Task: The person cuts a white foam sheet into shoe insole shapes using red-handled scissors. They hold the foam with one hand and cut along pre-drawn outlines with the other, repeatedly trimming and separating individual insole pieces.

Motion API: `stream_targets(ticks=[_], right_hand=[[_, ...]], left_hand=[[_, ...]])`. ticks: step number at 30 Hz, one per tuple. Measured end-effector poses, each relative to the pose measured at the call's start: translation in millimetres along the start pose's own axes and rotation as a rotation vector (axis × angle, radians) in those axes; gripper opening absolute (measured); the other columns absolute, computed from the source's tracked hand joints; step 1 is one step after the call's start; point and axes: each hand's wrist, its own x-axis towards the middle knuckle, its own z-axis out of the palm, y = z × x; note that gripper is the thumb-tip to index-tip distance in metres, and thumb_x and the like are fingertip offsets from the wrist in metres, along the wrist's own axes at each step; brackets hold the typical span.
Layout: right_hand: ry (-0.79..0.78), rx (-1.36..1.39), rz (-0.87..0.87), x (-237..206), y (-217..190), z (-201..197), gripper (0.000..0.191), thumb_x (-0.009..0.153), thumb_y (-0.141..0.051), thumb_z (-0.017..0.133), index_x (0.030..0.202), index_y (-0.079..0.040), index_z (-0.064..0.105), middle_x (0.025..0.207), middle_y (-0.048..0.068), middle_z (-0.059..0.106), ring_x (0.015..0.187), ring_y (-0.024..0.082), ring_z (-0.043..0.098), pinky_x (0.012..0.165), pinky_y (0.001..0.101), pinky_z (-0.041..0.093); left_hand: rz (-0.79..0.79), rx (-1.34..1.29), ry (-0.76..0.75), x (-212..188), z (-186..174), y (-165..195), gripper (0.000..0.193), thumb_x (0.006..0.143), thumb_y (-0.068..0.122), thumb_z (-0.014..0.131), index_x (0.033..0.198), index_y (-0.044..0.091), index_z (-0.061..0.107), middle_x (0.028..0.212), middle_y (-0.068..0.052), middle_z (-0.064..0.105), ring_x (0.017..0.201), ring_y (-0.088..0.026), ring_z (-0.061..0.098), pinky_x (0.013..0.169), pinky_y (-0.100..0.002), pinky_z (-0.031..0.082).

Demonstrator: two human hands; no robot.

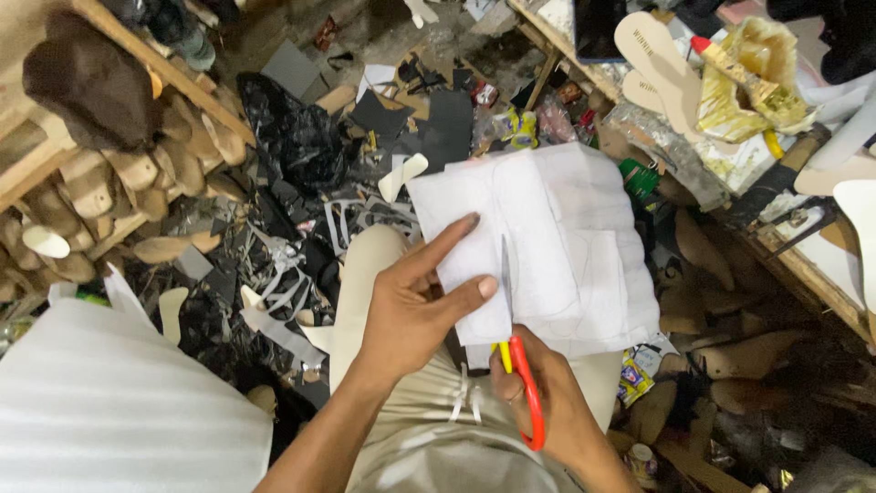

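Over the scrap-littered floor point(274, 274), our left hand point(415, 306) pinched the white sheet point(557, 246) taut while our right hand point(547, 393) gripped red-handled scissors point(522, 365), rightly cutting along the line.

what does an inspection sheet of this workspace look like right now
surface: no table in use; the white sheet is held over the lap, above a floor covered in scraps
job's things: white sheet with faint drawn lines; scissors with red and yellow handles, blade up into the sheet
clutter: black and grey offcuts, pale sole-shaped cutouts, crumpled gold foil
grippers: left hand pinches the sheet's left edge; right hand grips the scissors
cables: nothing seen
surroundings: wooden shelf of shoe lasts on the left, cluttered bench on the right
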Motion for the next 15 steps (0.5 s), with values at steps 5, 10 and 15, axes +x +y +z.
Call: stream_targets(ticks=[5,10,15], right_hand=[[0.032,0.032,-0.056,1,13,1,0.043,0.077,-0.006,0.053,0.117,0.001,0.068,0.066,0.004,0.059,0.059,0.012,0.056,0.057,0.0272,0.049],[-0.155,0.112,-0.035,-3,12,-11,0.048,0.096,-0.037,0.056,0.124,0.001,0.064,0.075,0.005,0.059,0.067,0.013,0.057,0.063,0.0285,0.048],[-0.111,-0.001,-0.144,0,9,-14,0.069,0.101,-0.068,0.038,0.097,-0.001,0.057,0.08,0.005,0.063,0.072,0.014,0.062,0.068,0.028,0.051]], left_hand=[[0.066,0.096,0.015,2,0,2,0.06,0.086,0.005,0.08,0.142,0.001,0.06,0.122,-0.008,0.065,0.103,-0.011,0.063,0.087,-0.025,0.053],[0.198,0.128,0.041,7,-8,5,0.054,0.091,0.005,0.077,0.142,0.002,0.062,0.126,-0.007,0.063,0.11,-0.011,0.062,0.09,-0.023,0.051],[0.147,0.331,-0.089,5,-6,-7,0.052,0.088,0.006,0.08,0.138,0.003,0.067,0.117,-0.007,0.072,0.104,-0.011,0.065,0.092,-0.023,0.051]])
